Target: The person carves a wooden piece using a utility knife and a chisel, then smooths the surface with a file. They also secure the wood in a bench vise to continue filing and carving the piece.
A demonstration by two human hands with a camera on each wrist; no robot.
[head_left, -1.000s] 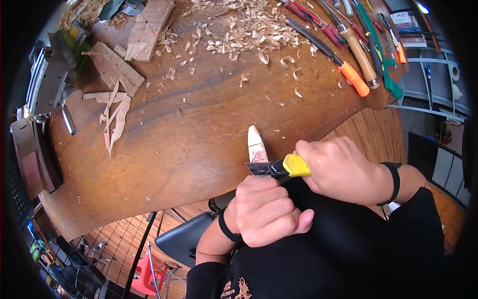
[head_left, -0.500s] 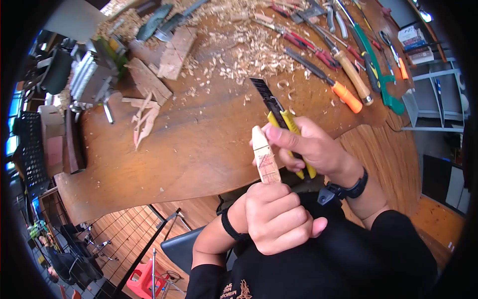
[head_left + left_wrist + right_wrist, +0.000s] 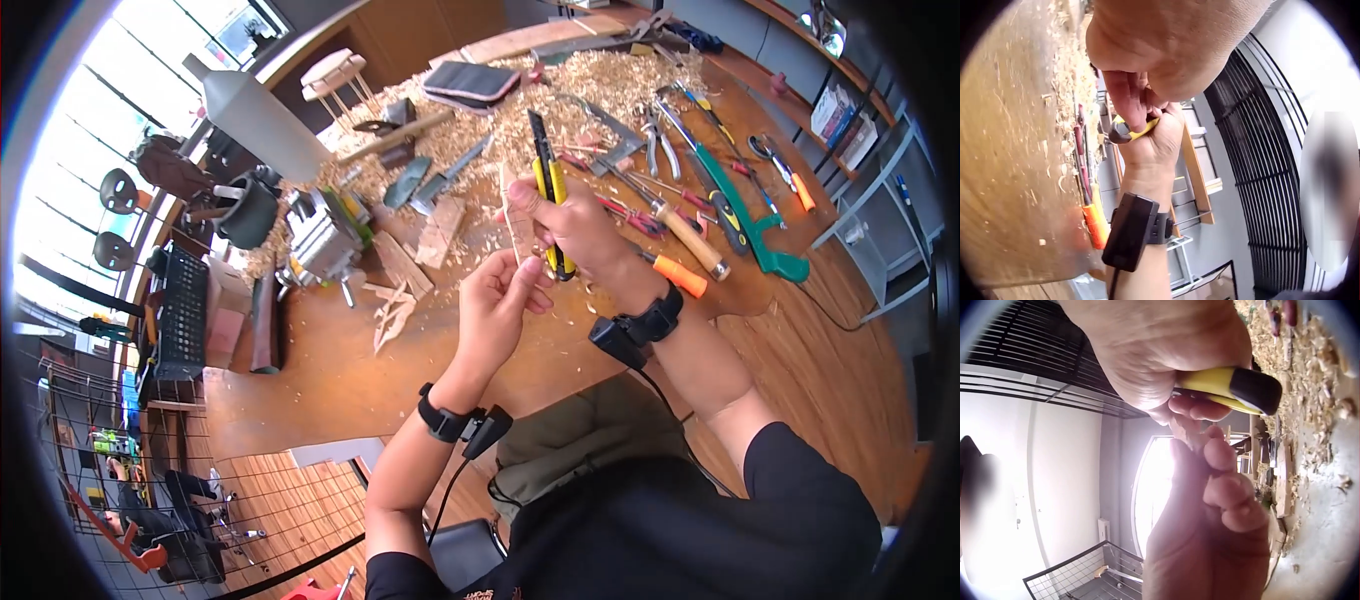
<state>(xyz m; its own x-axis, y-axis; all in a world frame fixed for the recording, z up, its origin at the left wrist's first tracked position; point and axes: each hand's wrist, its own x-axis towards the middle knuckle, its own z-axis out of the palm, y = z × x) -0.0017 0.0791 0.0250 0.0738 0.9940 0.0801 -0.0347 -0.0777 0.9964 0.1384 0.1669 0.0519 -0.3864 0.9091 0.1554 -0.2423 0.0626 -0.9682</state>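
Note:
Above the workbench [image 3: 330,370] I hold up a small carved wooden piece [image 3: 518,215]. My left hand [image 3: 520,270] pinches its lower end between fingers and thumb. Just right of it, my right hand [image 3: 545,205] grips a yellow and black utility knife [image 3: 547,175], its black blade end pointing away from me and clear of the wood. The right thumb rests against the wood's side. The left wrist view shows the right hand [image 3: 1154,134] curled round the yellow knife [image 3: 1132,128]. In the right wrist view the knife's handle [image 3: 1229,384] sits in the right fist above the left hand [image 3: 1216,519].
Wood shavings [image 3: 590,85] cover the far half of the bench. Hand tools lie to the right: an orange-handled tool [image 3: 675,275], a wooden-handled one [image 3: 690,240], a green tool [image 3: 750,225]. A vise [image 3: 325,235], wood blocks [image 3: 440,230] and a black crate [image 3: 185,310] sit on the left.
The knife has come off the wood, where it lay across it at the bench's near edge. Both hands have lifted the wood and knife up and away from my body.

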